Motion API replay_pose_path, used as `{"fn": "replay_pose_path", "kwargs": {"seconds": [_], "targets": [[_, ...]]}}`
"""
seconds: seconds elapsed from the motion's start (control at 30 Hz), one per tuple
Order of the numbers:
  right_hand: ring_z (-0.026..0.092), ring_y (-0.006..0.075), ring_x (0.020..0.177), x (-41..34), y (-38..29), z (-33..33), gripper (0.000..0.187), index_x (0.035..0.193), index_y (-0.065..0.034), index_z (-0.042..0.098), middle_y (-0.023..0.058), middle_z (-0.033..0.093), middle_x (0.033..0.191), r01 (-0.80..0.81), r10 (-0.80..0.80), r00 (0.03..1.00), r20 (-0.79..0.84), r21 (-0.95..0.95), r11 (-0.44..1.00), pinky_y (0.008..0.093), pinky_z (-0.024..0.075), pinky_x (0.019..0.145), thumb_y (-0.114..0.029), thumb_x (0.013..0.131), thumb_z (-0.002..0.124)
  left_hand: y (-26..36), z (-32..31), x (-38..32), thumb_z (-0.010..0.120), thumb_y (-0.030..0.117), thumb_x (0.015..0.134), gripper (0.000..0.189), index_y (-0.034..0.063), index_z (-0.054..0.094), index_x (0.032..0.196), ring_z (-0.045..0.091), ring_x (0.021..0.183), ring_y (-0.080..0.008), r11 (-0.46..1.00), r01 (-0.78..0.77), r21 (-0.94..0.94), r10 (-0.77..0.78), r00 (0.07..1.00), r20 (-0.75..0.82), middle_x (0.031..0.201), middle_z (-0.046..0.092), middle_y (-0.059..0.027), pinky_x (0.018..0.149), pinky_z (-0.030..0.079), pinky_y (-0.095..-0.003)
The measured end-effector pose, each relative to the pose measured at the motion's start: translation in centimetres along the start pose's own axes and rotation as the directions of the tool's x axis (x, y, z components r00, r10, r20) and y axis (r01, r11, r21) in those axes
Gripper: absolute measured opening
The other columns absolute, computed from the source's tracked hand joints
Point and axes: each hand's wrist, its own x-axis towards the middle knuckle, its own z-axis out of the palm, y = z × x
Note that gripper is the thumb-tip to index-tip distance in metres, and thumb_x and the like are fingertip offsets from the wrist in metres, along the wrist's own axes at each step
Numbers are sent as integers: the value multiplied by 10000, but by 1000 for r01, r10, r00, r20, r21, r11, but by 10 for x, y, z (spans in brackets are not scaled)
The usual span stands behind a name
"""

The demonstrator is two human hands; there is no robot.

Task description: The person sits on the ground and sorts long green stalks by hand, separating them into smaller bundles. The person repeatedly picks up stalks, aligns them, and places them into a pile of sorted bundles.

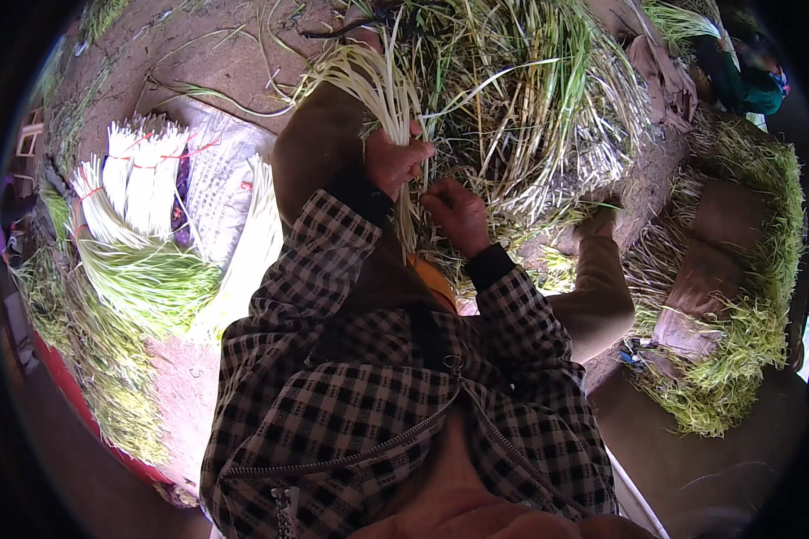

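My left hand [394,162] is shut around a bunch of pale stalks [392,87], which look like blanched chives. Their long tips droop over my knee, and the other ends hang below the fist. One loose stalk [492,84] sticks out of the bunch to the right. Close beside that fist is my right hand [457,212], its fingers curled and thumb near the fingertips. Whether a thin stalk is pinched there cannot be made out. Beyond both hands lies a big heap of green and straw-coloured stalks [526,101].
Bundles with red ties [148,182] lie at left by a printed white sack [219,162], next to loose white stalks [246,249]. Piled greens [735,377] surround brown sheeting [704,283] at right. Another person [748,84] handles stalks at upper right. Bare soil [189,54] shows at upper left.
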Motion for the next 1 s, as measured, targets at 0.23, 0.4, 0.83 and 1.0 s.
{"fn": "replay_pose_path", "kwargs": {"seconds": [0.23,0.4,0.83,1.0], "targets": [[472,22,589,-5,3,-1,35,817,-44,592,-37,561,683,-213,184,977,109,399,892,192,392,532,-57,849,593,-2,-1,2,651,-25,706,293,28,467,928,421,388,-74,996,77,-36,-75,996,56,657,590,-101,346,279,-217],[474,25,600,-6,9,-3,84,823,-38,587,-34,560,695,-212,186,977,104,385,898,197,397,537,-98,878,566,-2,0,3,639,-36,717,295,33,456,938,407,372,-71,993,95,-71,-90,993,78,679,611,-128,338,263,-207],[599,324,711,-70,83,-49,177,963,-67,582,152,594,718,173,231,890,392,-761,625,436,472,630,-160,849,484,2,-4,2,674,-20,723,275,36,486,916,407,387,-79,997,-39,-73,37,999,-32,648,571,-80,344,270,-215],[613,311,679,-54,54,-44,185,976,-70,578,136,614,720,276,-110,949,294,-613,741,405,481,596,-204,856,534,-4,0,3,674,-17,726,265,41,484,902,413,388,-86,996,-46,-81,44,999,-29,651,551,-67,341,281,-216]]}}
